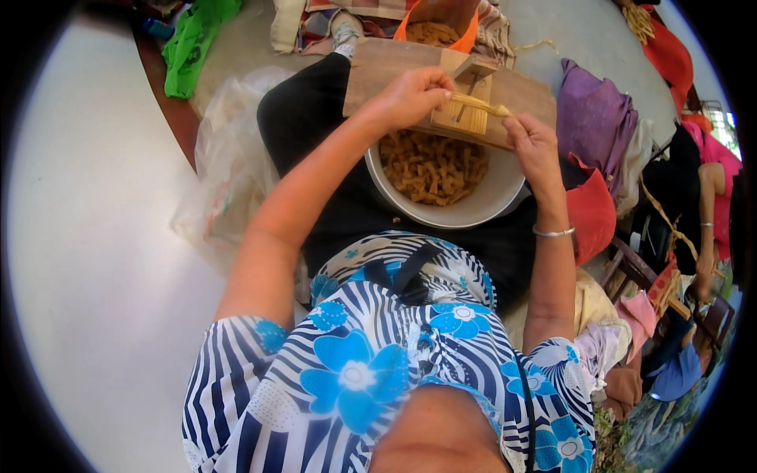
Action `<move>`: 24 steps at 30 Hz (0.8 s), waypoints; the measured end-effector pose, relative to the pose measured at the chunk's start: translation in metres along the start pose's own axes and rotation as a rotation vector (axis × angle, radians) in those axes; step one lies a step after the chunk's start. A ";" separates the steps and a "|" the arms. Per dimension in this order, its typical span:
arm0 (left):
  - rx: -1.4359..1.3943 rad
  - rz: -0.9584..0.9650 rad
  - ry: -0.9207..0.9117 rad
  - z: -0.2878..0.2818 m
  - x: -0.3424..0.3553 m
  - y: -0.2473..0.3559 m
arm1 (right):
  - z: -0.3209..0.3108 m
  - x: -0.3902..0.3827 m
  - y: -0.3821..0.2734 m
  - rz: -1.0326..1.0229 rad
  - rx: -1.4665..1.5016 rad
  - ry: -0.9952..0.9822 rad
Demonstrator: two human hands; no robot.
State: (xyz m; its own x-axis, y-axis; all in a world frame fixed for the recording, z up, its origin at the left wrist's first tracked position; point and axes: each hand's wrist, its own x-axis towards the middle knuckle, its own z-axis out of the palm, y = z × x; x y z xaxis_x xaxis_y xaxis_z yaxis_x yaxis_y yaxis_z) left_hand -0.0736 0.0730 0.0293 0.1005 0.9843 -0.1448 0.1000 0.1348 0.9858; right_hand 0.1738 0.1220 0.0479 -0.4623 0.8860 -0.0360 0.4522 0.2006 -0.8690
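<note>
Bright, even daylight, glare blowing out the floor (95,260); strong fisheye bending, dark corners.

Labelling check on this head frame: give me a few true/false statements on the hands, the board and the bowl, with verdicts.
1. The left hand grips pale straw-coloured strips at the flat wooden board. True.
2. The round white bowl is empty. False: it holds a heap of tan curled pieces.
3. The right hand wears a glove. False: it is bare, with a silver bangle on that wrist.
4. The board lies across the far rim of the bowl. True.
5. An orange bag beyond the board holds more tan pieces. True.
</note>
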 end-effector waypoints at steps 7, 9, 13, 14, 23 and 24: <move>0.460 0.116 0.194 0.011 0.015 -0.025 | 0.020 0.007 0.028 -0.144 -0.218 -0.040; 0.585 0.082 0.256 0.015 0.011 -0.026 | 0.019 0.000 0.020 -0.170 -0.331 -0.016; 0.609 0.044 0.359 0.019 0.000 -0.026 | 0.018 -0.009 0.015 -0.175 -0.367 0.020; 0.603 0.045 0.385 0.019 -0.005 -0.023 | 0.017 -0.011 0.016 -0.158 -0.374 0.018; 0.393 0.084 0.354 0.003 -0.050 -0.024 | 0.006 -0.036 -0.021 -0.397 -0.596 0.247; 0.376 0.120 0.284 0.013 -0.055 -0.021 | 0.010 -0.038 -0.030 -0.464 -0.563 0.298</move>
State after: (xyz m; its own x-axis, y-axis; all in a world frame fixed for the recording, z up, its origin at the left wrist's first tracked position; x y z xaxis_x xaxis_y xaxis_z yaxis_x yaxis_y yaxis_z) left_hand -0.0687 0.0144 0.0158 -0.1354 0.9896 0.0481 0.4600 0.0198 0.8877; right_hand 0.1700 0.0783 0.0703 -0.5102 0.7189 0.4721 0.6187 0.6881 -0.3792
